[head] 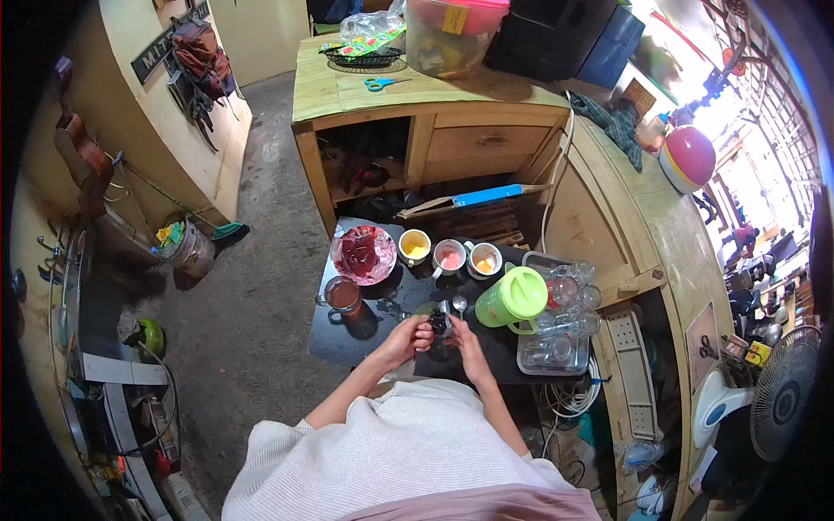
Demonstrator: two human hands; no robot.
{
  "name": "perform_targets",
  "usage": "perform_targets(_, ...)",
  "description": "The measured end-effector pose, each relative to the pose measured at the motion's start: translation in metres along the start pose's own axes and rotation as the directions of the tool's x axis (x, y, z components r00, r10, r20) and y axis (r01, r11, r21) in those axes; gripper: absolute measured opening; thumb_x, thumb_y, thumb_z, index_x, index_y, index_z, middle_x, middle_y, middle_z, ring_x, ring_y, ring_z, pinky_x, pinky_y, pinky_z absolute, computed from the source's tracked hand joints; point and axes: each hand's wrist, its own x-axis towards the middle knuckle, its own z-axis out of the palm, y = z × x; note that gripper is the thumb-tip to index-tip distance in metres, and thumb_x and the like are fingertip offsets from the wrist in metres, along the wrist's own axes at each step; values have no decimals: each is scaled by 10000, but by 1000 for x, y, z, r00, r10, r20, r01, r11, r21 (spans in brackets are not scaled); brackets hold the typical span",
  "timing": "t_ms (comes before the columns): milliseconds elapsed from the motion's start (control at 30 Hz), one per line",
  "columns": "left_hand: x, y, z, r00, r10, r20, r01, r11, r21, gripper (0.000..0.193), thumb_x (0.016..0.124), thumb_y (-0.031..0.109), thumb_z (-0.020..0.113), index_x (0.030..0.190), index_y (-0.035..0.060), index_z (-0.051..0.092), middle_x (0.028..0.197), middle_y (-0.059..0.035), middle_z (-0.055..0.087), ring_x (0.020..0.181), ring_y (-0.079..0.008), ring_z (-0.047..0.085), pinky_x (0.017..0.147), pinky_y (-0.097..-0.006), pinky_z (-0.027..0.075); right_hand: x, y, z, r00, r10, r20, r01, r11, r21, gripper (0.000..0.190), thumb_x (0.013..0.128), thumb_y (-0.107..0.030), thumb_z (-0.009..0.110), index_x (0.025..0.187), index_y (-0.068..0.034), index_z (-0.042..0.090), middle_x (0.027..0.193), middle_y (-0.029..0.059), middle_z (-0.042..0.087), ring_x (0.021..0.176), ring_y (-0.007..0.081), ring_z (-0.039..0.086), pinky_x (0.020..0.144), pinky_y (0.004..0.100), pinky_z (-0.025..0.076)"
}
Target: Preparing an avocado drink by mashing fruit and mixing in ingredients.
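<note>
Above the dark tabletop (384, 329), my left hand (407, 338) and my right hand (466, 345) meet at a small black item (440, 320), perhaps a packet, with something clear or shiny about it. Their fingers pinch it from both sides; its exact kind cannot be told. A metal spoon (460, 303) lies just beyond my right fingers. To the left stands a glass mug (343, 294) of reddish-brown liquid, with a bowl of dark red jelly (363, 253) behind it. Three white cups hold yellow (415, 246), pink (449, 256) and orange (484, 260) contents.
A green lidded pitcher (511, 297) rises at the right, beside plastic trays (552, 365) of clear glasses (567, 323). Beyond is a wooden counter (456, 98) bearing scissors (383, 84), a black basket (361, 57) and a large tub (449, 39). A fan (785, 397) stands far right.
</note>
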Motion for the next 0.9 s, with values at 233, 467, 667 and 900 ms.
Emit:
perform_targets(233, -10, 15, -4, 876, -386, 289, 481, 728, -488, 319, 929, 224, 436, 622, 154, 385, 553, 75, 317, 435, -43, 274, 473, -216, 286, 2, -51, 5, 937, -200, 288, 279, 923, -266, 517, 882, -84, 483, 1382, -81, 352, 1327, 60, 484, 1175, 176, 465, 971, 302, 346)
perform_targets(467, -6, 11, -10, 751, -495, 437, 657, 625, -422, 349, 905, 244, 459, 581, 147, 374, 536, 72, 332, 428, -45, 286, 482, -220, 295, 7, -79, -9, 859, -220, 462, 457, 737, -498, 397, 730, -18, 602, 1126, -37, 603, 1113, 77, 605, 1042, 208, 539, 921, 312, 399)
perform_targets(667, -8, 21, 4, 798, -446, 406, 541, 826, -155, 342, 899, 351, 364, 724, 90, 499, 653, 0, 491, 514, -63, 425, 508, -206, 333, 7, -49, -22, 962, -143, 234, 210, 934, -289, 256, 771, -40, 633, 1025, -1, 629, 940, 56, 652, 824, 134, 604, 791, 259, 463)
perform_targets(900, -8, 17, 9, 996, 87, 26, -89, 868, 488, 367, 913, 287, 424, 1172, 39, 504, 1008, -60, 590, 843, -108, 559, 729, -207, 435, 11, -16, -16, 996, 17, -86, -9, 995, 100, 188, 875, -137, 617, 1002, 2, 606, 902, 49, 648, 755, 107, 614, 714, 230, 484)
